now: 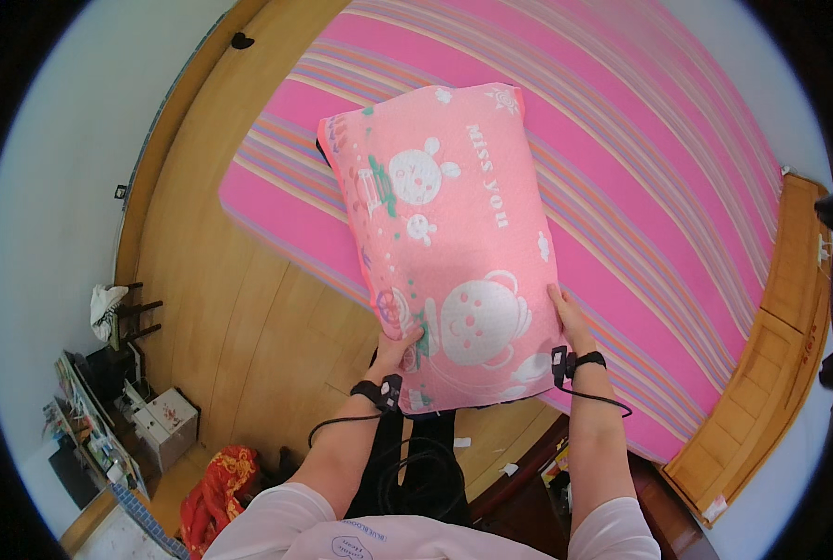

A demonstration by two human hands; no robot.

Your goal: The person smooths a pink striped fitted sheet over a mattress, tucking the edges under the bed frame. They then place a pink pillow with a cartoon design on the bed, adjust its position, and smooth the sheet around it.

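Note:
A plump pink pillow (458, 233) with white bear faces, green and purple prints and lettering is held in front of me, over the near side of a bed. My left hand (400, 349) grips its lower left edge; the thumb lies on top and the other fingers are hidden beneath. At the lower right side, my right hand (571, 319) holds the opposite edge, its fingers mostly out of sight. Something dark peeks out along the pillow's left corner and bottom edge. Black bands with small boxes and cables (379, 394) circle both wrists.
The bed's striped pink sheet (641, 252) spreads beyond the pillow, with a wooden headboard (762, 355) to the right. At left on the wood floor (248, 345) are a dark stool (136, 310), a white box-shaped cabinet (166, 425) and red patterned cloth (218, 495). A dark wooden cabinet (524, 495) stands nearby.

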